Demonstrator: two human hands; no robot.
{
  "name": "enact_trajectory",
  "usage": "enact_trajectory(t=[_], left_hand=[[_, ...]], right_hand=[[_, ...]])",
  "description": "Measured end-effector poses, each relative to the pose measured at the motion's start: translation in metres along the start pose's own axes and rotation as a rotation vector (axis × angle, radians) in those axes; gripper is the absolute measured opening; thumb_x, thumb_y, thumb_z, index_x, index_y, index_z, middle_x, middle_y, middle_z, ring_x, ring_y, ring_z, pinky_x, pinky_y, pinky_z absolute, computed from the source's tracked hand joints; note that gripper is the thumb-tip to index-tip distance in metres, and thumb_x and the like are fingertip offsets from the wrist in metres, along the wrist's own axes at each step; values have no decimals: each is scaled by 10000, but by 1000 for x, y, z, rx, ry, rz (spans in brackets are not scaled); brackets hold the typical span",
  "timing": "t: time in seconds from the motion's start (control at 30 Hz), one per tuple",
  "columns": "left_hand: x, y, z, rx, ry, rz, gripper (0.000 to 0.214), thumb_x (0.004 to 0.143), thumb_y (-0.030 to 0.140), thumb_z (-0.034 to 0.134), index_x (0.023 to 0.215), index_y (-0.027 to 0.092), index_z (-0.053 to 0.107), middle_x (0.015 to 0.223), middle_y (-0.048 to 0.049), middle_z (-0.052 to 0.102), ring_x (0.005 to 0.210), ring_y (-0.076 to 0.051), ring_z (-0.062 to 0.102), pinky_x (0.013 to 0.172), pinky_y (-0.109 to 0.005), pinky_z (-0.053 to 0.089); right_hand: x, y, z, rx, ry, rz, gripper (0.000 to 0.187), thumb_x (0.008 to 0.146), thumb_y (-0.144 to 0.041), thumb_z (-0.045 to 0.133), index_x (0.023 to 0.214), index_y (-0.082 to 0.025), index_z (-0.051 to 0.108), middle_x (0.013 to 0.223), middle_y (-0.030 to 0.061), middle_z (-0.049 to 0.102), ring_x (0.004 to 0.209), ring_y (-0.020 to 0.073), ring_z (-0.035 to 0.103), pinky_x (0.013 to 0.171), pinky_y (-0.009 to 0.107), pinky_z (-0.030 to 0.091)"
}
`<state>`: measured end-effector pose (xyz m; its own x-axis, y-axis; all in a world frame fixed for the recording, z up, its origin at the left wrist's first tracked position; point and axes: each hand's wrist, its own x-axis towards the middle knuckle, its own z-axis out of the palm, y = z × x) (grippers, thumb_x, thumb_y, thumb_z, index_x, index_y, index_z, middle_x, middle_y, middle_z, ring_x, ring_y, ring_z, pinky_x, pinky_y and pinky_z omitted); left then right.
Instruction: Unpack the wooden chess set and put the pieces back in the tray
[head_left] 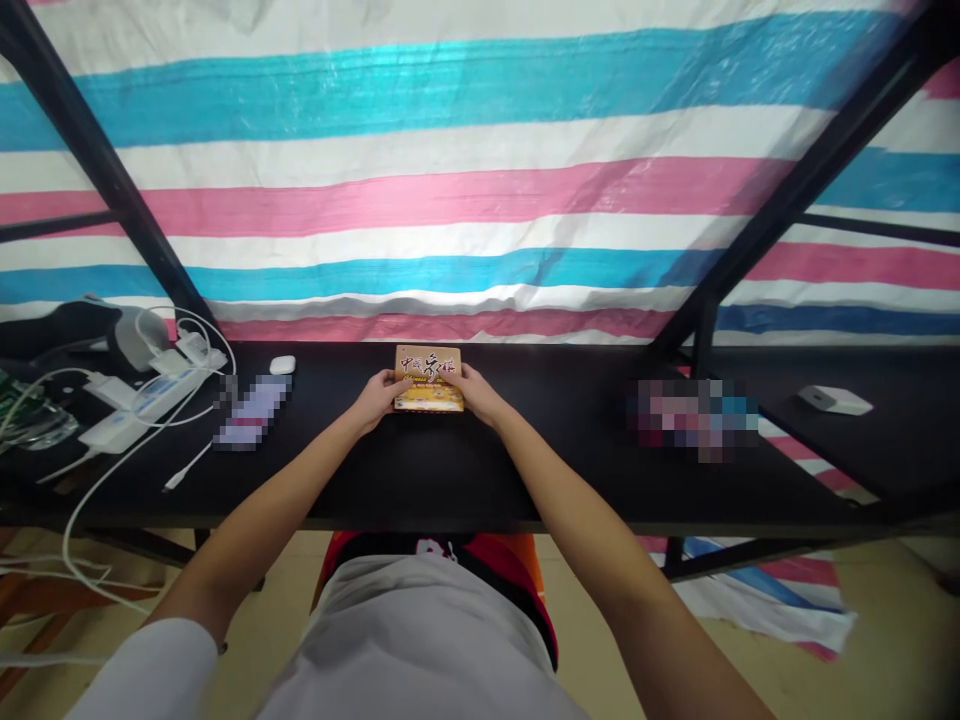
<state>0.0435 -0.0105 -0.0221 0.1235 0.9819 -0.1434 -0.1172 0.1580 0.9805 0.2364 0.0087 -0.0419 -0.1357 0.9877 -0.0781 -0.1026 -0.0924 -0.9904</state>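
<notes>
A small tan and yellow Chinese chess box [429, 398] with dark printed characters is at the back middle of the black desk [450, 470]. My left hand [379, 398] grips its left side, the thumb lying over the front face. On the opposite side my right hand [480, 392] holds it the same way, thumb on the face. Both hands are closed on the box, and the fingers behind it are hidden. Whether the box rests on the desk or is slightly raised, I cannot tell.
Left on the desk are a blurred-out phone-like item [253, 412], a white earbud case [283, 365], and a white power strip [150, 405] with cables. To the right lies a blurred-out pile [694, 412]; a white box-shaped device [835, 400] sits farther right. Striped sheeting [450, 200] hangs behind.
</notes>
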Motion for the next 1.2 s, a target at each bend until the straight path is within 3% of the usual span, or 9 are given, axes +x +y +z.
enact_trajectory(t=[0.17,0.33,0.43,0.53,0.67,0.8,0.9,1.0,1.2], left_hand=[[3,-2,-3,-1,-18,3,320,691,212,726,899,153,491,895,-78,657,783,-203,667,651,-340,560],[-4,-6,8,33,-12,350,401,648,262,761,895,173,458,962,-59,643,894,-211,644,777,-368,538],[-11,-5,14,119,-94,505,378,752,369,668,1032,175,505,1097,-75,597,978,-198,602,830,-342,510],[-15,-1,13,355,-137,579,368,874,414,484,1161,197,562,1246,-95,510,1048,-204,554,856,-333,484],[-9,2,5,670,-128,658,352,819,327,572,1148,214,627,1250,-96,513,1150,-245,483,964,-381,411],[2,4,-4,540,145,522,494,739,309,662,1209,184,575,1266,-126,516,1156,-267,483,954,-427,414],[4,7,-8,279,-37,277,491,731,400,677,1136,132,607,1167,-146,599,1034,-259,579,879,-414,464],[2,11,-11,172,-181,222,455,700,437,703,1017,114,654,1001,-124,674,875,-232,631,808,-395,491],[5,12,-17,391,19,433,447,635,310,753,1061,195,680,924,-31,666,934,-208,599,912,-371,441]], right_hand=[[1,2,-2,-210,18,-134,428,753,-430,636,1078,-168,541,1095,97,644,962,200,624,880,363,490],[-10,-9,9,-552,321,-438,556,710,-478,662,1168,-187,542,1153,124,579,1068,249,546,969,434,405],[-20,-17,18,-402,121,-456,456,795,-547,539,1094,-211,608,1112,98,602,1077,243,543,963,405,410],[-24,-20,21,-22,-177,-249,508,840,-598,421,1100,-202,606,1013,80,653,1010,236,588,873,388,473],[-22,-16,15,208,-246,-65,400,701,-359,680,1048,-175,605,907,57,680,853,209,629,756,338,511],[-18,-15,4,312,-133,-97,397,612,-192,665,1001,-197,585,918,35,674,841,212,623,719,340,515],[-14,-15,-3,318,-152,-157,467,622,-202,606,1084,-240,546,983,17,661,897,221,608,742,362,512],[-9,-14,-11,147,-84,-193,458,649,-252,599,1103,-240,540,987,13,654,899,213,597,785,374,496],[-3,-12,-24,-521,151,-408,392,604,-324,716,965,-187,647,1002,58,644,973,234,575,917,396,436]])
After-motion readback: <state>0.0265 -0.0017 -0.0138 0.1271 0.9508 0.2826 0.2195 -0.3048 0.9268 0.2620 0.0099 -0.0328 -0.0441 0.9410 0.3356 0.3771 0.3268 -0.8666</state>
